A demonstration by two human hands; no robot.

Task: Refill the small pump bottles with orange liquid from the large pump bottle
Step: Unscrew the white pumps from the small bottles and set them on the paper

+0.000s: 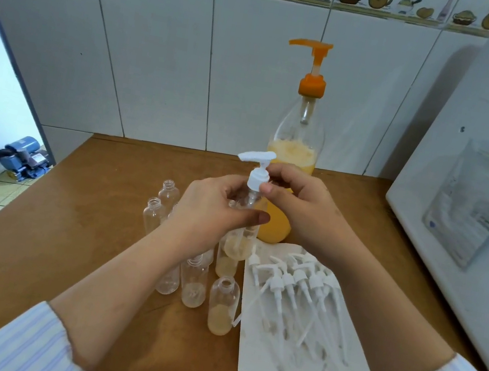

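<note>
L hand (216, 209) grips small bottle (240, 239), R hand (301, 204) pinches its pump collar (258, 178), loose pumps (294, 287) beside, big bottle (294, 148) behind

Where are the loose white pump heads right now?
In the head view, the loose white plastic pump heads lie in a row on the white paper towel, right of centre on the wooden table, just right of the small clear bottles.

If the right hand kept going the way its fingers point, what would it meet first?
The right hand points left and already pinches the white pump head. Just beyond lies the left hand gripping the small bottle, probably first, though depth is unclear.
</note>
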